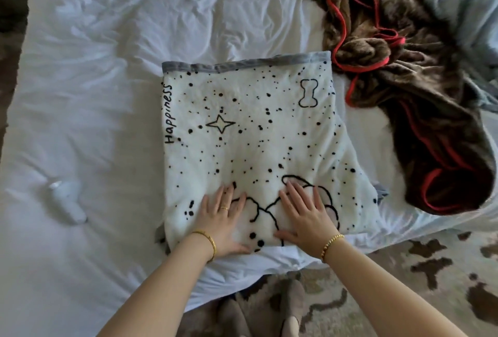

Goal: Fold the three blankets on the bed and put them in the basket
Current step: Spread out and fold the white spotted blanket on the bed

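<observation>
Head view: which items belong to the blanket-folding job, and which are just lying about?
Job:
white spotted blanket, folded, both hands flat on it: left hand, right hand
brown fur blanket with red trim, unfolded
light blue blanket, bunched at the right edge

Lying about:
small white bottle on the white bed sheet
patterned rug

No basket in view.

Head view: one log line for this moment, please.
white spotted blanket: folded, on bed | left hand, right hand: flat on it | brown blanket: unfolded
</observation>
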The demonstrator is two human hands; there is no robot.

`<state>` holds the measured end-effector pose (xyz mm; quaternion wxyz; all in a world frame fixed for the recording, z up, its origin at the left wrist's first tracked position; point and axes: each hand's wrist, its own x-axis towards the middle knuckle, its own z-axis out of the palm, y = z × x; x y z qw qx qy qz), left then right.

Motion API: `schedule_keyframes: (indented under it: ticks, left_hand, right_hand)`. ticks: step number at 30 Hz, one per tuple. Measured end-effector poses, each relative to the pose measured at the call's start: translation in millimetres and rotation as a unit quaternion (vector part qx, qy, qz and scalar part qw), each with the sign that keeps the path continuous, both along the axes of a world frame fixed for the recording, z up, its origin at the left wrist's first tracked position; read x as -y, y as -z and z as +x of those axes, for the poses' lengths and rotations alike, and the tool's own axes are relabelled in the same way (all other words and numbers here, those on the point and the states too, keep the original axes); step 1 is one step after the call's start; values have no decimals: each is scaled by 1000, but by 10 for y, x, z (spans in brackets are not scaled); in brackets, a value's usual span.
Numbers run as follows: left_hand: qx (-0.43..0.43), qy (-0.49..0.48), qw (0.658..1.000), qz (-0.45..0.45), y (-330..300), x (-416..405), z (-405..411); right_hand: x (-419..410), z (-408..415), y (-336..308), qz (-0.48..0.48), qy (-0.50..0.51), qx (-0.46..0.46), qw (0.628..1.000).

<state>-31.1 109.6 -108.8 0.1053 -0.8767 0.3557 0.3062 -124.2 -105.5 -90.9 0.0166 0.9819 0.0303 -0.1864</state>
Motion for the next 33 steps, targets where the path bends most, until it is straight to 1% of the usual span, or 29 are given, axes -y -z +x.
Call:
schedule_keyframes:
  ticks: [2, 3, 5, 6, 9, 10, 14, 17, 21, 23, 25, 28, 33]
  left_hand:
    - [27, 10, 999, 20, -32, -55, -71]
    - [44, -4, 999, 26, -50, -90, -118]
    - [64, -67, 996, 10, -84, -149, -196]
    - [69, -95, 993, -2, -99, -165, -214]
    - [85, -136, 986, -33, -173, -91, -149]
    - [88, -149, 984, -42, -203, -44, -88]
    - [107, -167, 978, -68, -413, 54, 250]
    - [189, -152, 967, -76, -654, 36, 495]
    - [273, -134, 946, -112, -1066, 108, 862]
    - [309, -123, 934, -127, -1282, 189, 1128]
    - [334, -117, 926, -130, -1470, 303, 1462]
    - [360, -128, 916, -119, -1639, 556, 2025]
    - [353, -167, 918, -66, -1490, 942, 2846]
  right_hand:
    - [61, -62, -26, -16, -31, -3, 999]
    - [91, -100, -30, -28, -51, 8, 998]
    - [168, -184, -12, -57, -69, 22, 996]
    - [226, -208, -18, -68, -44, 30, 996]
    - [420, -170, -58, -91, 100, 57, 989]
    - [456, -125, -82, -90, 123, 57, 987]
    - [518, 195, -236, -60, 157, 111, 980]
    - [548, 489, -475, -42, 189, 149, 970]
    - [647, 942, -866, -33, 172, 270, 947]
    - [753, 1235, -1027, -32, 173, 297, 938]
    - [887, 1572, -1148, -35, 179, 302, 936]
    - [1122, 2106, -1230, -43, 179, 277, 943]
    - [1481, 2953, -1086, -41, 173, 231, 957]
